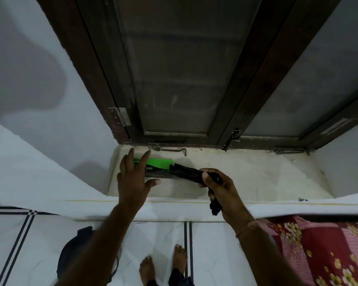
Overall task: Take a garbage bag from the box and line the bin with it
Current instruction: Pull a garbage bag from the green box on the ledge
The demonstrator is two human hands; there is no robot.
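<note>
A long green and black box of garbage bags (159, 164) lies on the pale windowsill (256, 178), close under the window frame. My left hand (132, 178) rests over the box's left end with fingers spread, holding it down. My right hand (221, 188) is closed around a black garbage bag (186, 172), which stretches from the box's right end into my fist; a crumpled tail of it hangs below my palm. A dark round shape at the lower left may be the bin (74, 250), mostly hidden by my left arm.
A dark wooden window frame (116, 79) with frosted panes rises behind the sill, with a metal latch hook (170, 150) at its base. A red floral cloth (318, 250) lies at the lower right. My bare feet (163, 263) stand on white tiled floor.
</note>
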